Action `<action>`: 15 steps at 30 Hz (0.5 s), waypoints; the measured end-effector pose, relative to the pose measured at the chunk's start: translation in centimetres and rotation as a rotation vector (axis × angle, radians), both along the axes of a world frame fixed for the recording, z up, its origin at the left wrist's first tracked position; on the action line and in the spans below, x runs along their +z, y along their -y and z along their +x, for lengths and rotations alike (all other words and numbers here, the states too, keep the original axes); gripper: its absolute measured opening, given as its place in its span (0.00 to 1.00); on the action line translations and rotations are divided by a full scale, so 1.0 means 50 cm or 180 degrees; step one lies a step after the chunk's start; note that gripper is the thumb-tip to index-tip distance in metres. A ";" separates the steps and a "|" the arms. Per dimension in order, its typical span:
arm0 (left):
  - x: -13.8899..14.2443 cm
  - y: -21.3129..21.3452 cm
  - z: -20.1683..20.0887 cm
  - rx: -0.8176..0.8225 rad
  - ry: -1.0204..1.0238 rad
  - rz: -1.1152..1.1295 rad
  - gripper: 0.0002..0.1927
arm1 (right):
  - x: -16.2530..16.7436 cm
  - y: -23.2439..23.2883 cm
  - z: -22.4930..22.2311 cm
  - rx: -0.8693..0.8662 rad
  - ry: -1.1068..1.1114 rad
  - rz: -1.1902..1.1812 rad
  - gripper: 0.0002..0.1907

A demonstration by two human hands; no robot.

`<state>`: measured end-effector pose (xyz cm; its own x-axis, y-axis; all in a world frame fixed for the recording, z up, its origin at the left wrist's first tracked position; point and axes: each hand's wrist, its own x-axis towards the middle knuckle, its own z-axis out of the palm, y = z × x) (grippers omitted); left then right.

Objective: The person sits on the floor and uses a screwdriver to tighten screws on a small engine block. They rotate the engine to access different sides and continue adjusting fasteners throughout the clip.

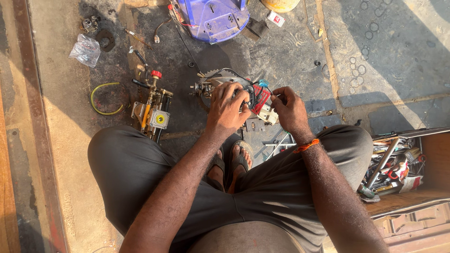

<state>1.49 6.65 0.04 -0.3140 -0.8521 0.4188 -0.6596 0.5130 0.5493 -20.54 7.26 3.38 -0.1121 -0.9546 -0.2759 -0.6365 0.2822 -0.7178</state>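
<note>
I squat on a stained stone floor over a small engine (213,84), grey metal with a red and white housing (262,100). My left hand (227,110) rests on top of the engine and grips its body. My right hand (288,107), with an orange thread on the wrist, pinches a small thin part at the engine's right side, near a blue connector (263,83). What the fingers pinch is too small to name. My sandalled feet (232,164) sit just below the engine.
A brass pump assembly with a red knob (152,105) lies to the left, beside a yellow hose loop (105,98). A blue plastic housing (211,18) stands ahead. A plastic bag (85,49) lies far left. An open toolbox (396,166) with several tools is at my right.
</note>
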 end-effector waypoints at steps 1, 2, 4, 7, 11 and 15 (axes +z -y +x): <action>-0.001 0.000 0.000 0.0000 -0.0002 -0.0012 0.12 | 0.000 0.000 0.000 0.0007 -0.0007 0.0004 0.14; -0.002 0.002 0.000 0.0004 -0.0013 -0.0014 0.12 | 0.000 0.000 0.000 0.0006 -0.0014 0.0000 0.14; -0.003 0.004 -0.001 0.0004 -0.0036 -0.0022 0.11 | 0.000 -0.001 0.000 -0.0001 -0.0029 -0.0012 0.14; -0.003 0.004 0.002 -0.0067 -0.0009 -0.0081 0.12 | 0.001 -0.002 -0.002 0.0023 -0.0053 -0.0028 0.14; -0.002 0.001 0.001 0.0005 0.0077 0.0024 0.12 | 0.002 -0.001 0.000 -0.0005 0.0003 0.0005 0.14; 0.002 -0.001 0.000 0.0000 -0.0102 -0.0015 0.12 | 0.002 -0.003 0.001 0.0035 -0.0001 -0.0001 0.14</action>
